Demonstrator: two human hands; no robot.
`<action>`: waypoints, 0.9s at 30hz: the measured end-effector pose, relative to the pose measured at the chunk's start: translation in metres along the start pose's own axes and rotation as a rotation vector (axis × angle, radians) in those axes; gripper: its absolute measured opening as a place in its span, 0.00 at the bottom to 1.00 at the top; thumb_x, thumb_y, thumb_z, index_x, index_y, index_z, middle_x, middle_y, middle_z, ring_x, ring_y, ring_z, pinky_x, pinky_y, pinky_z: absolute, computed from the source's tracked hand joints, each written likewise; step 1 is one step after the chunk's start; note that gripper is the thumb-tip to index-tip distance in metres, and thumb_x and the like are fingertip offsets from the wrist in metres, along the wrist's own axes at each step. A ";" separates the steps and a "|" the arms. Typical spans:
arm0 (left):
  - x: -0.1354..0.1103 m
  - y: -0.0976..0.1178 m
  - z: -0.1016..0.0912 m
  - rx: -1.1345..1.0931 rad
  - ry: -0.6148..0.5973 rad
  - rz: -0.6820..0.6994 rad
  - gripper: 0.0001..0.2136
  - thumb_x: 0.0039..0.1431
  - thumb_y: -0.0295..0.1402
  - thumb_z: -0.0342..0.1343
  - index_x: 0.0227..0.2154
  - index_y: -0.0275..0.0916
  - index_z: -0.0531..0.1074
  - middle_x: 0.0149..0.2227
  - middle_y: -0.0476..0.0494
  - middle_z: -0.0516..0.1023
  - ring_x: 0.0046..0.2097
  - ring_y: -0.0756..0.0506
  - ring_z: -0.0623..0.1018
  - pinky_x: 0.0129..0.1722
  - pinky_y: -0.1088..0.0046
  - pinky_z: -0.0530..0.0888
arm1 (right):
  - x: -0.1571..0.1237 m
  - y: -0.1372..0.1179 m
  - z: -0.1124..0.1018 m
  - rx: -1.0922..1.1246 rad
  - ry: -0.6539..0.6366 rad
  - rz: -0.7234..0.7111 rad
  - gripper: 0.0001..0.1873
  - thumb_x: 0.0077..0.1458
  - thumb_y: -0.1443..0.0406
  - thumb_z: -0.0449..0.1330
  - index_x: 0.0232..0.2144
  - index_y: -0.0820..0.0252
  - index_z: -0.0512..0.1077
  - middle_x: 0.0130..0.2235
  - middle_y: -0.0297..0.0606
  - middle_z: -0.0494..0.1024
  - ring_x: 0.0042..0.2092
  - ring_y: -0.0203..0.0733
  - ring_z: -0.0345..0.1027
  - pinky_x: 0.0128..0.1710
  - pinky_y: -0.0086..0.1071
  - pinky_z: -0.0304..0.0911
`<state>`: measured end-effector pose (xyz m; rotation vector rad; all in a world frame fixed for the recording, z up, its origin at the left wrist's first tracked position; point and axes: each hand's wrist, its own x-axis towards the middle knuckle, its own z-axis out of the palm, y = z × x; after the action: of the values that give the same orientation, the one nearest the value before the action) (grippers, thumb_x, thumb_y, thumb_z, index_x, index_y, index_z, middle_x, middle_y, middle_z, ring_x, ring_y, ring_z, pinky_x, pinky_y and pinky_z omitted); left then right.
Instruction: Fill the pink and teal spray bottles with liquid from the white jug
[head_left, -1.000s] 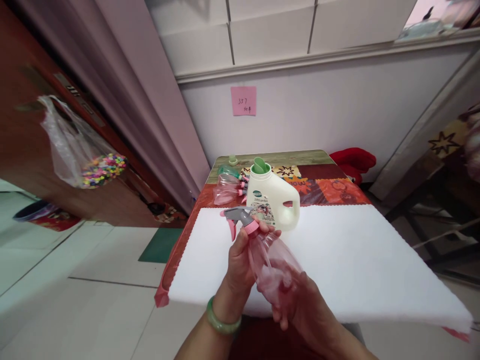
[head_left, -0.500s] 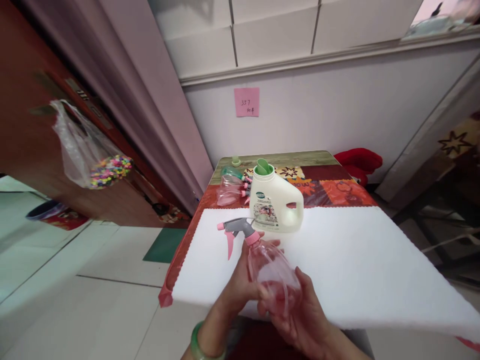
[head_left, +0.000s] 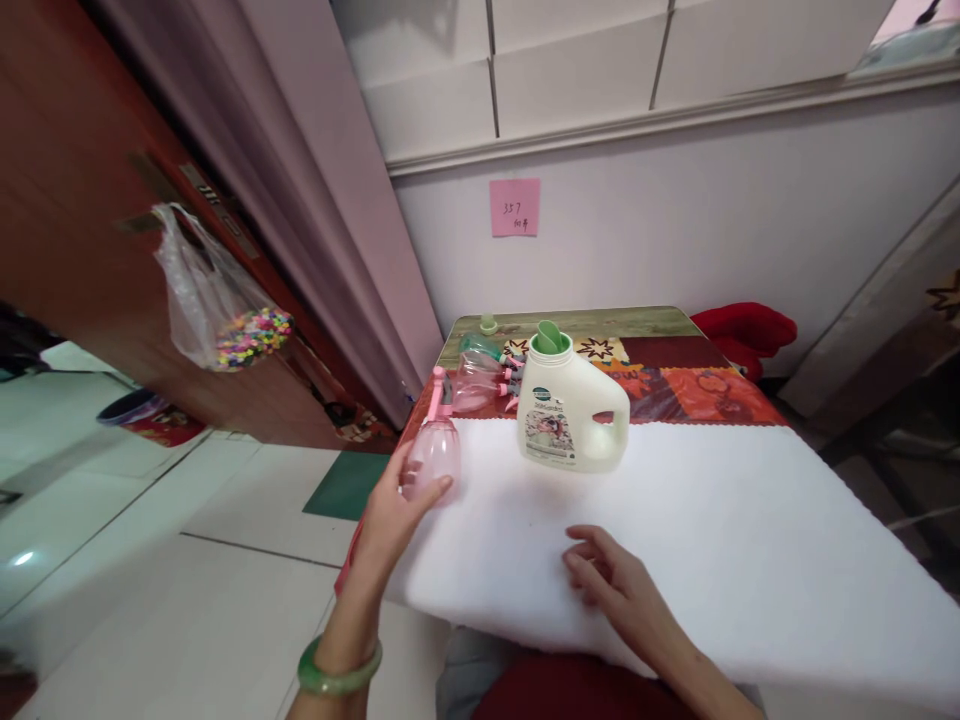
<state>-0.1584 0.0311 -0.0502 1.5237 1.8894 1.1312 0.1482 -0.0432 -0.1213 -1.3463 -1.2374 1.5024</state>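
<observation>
My left hand (head_left: 401, 505) is wrapped round the lower part of a clear pink spray bottle (head_left: 437, 450) at the table's left side. The bottle stands roughly upright, its pink and grey trigger head at the top; I cannot tell whether its base touches the cloth. My right hand (head_left: 604, 575) hovers over the white cloth (head_left: 697, 540), holding nothing, its fingers loosely bent and apart. Beyond the hands stands a cream detergent jug (head_left: 574, 410) with a green spout in its uncapped mouth.
More spray bottles, pink (head_left: 478, 378) and green (head_left: 480, 346), lie behind the jug's left side. A small green cap (head_left: 488, 325) sits at the table's back. On the door to the left hangs a plastic bag (head_left: 191, 290) of colourful bits. A red plush-like thing (head_left: 742, 335) is at the back right.
The spray bottle has gone from both hands in the middle to my left hand at the table's left edge. My right hand has let go of it and come away.
</observation>
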 end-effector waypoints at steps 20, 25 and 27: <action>0.120 -0.059 0.040 0.648 -0.280 0.557 0.37 0.53 0.29 0.63 0.67 0.44 0.61 0.66 0.34 0.63 0.69 0.34 0.63 0.66 0.52 0.63 | 0.003 0.041 -0.056 -0.501 0.413 -0.230 0.22 0.59 0.47 0.59 0.46 0.55 0.75 0.31 0.33 0.79 0.25 0.35 0.71 0.26 0.26 0.67; 0.140 -0.058 0.046 0.651 -0.306 0.558 0.39 0.51 0.24 0.62 0.68 0.45 0.60 0.71 0.32 0.58 0.72 0.33 0.56 0.68 0.47 0.59 | 0.004 0.040 -0.055 -0.526 0.431 -0.226 0.22 0.59 0.46 0.59 0.45 0.55 0.76 0.31 0.33 0.80 0.25 0.36 0.72 0.26 0.26 0.68; 0.144 -0.055 0.048 0.657 -0.302 0.556 0.39 0.52 0.24 0.61 0.68 0.47 0.60 0.71 0.32 0.57 0.73 0.31 0.54 0.68 0.41 0.54 | 0.005 0.039 -0.055 -0.525 0.431 -0.219 0.22 0.59 0.46 0.59 0.44 0.55 0.76 0.31 0.34 0.80 0.25 0.37 0.72 0.26 0.27 0.68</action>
<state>-0.1934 0.1802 -0.1018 2.5257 1.7511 0.4103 0.2039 -0.0386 -0.1590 -1.6895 -1.4813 0.7006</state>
